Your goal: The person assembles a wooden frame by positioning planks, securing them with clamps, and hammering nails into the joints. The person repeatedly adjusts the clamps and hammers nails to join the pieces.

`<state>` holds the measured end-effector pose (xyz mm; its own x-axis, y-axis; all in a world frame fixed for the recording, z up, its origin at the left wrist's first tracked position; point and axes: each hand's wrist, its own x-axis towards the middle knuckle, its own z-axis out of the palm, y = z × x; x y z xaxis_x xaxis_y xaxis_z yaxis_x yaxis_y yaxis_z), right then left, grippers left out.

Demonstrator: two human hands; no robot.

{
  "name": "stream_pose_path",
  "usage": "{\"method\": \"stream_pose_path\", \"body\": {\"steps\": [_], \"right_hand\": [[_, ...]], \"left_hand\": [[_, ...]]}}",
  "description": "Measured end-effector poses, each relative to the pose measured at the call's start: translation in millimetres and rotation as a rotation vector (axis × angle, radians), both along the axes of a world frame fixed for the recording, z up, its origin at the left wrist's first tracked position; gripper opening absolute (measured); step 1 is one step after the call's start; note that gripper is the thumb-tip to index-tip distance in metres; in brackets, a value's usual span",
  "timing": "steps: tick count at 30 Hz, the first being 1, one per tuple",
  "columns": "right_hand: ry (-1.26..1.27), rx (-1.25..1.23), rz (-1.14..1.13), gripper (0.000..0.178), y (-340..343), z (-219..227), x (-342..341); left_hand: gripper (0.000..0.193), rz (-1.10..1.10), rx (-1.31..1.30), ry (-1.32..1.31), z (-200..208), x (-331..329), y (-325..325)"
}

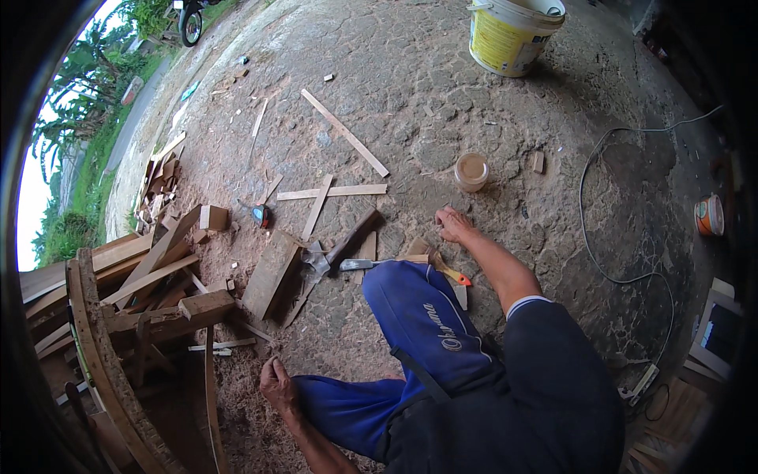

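My right hand [453,225] is over the ground beyond my knee, its fingers curled in; anything inside them is too small to make out. A round tub of brown stuff [472,171] stands just ahead of it. Between that hand and my knee lies a paintbrush [455,276] with an orange-tipped handle. My left hand [279,389] is closed beside my other leg, near a thin wood strip [257,332]; its contents are hidden. A wooden block [272,275] lies ahead, with a wooden-handled metal tool [355,235] against it. A flat metal blade [357,265] lies by my knee.
Crossed wood strips [332,192] and a tape measure [260,215] lie ahead on rough ground. Scrap timber [150,268] and a curved wooden piece [99,355] crowd the left. A yellow bucket [509,39] stands far off. A grey cable [584,193] runs to a power strip [643,385].
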<state>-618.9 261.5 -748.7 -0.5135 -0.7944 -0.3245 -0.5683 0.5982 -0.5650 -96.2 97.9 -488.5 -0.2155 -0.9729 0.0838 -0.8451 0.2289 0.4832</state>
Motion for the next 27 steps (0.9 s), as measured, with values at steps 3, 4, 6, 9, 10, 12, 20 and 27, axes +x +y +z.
{"method": "stream_pose_path", "body": {"steps": [3,4,6,9,10,12,20,27], "right_hand": [[0.002,0.031,0.073,0.027,3,2,-1],[0.037,0.018,0.074,0.028,3,2,-3],[0.053,0.092,0.139,0.03,0,-1,-7],[0.116,0.208,0.251,0.03,-6,-5,-13],[0.167,0.19,0.279,0.028,-10,-5,-14],[0.246,0.219,0.355,0.025,-15,-4,-14],[0.342,0.15,0.509,0.022,-29,-2,-11],[0.018,0.119,0.001,0.032,-19,-8,-15]], "left_hand": [[0.024,-0.026,-0.042,-0.056,2,-4,0],[0.024,-0.053,-0.062,-0.048,3,-5,0],[0.024,-0.067,-0.072,-0.044,3,-6,0],[0.024,-0.017,0.001,-0.042,3,-5,0],[0.024,-0.021,0.009,-0.038,2,-6,-1],[0.024,-0.024,0.005,-0.031,0,-4,-1],[0.024,-0.043,-0.004,-0.051,-11,-1,-8],[0.022,-0.078,-0.043,-0.051,-12,-3,-9]]}}
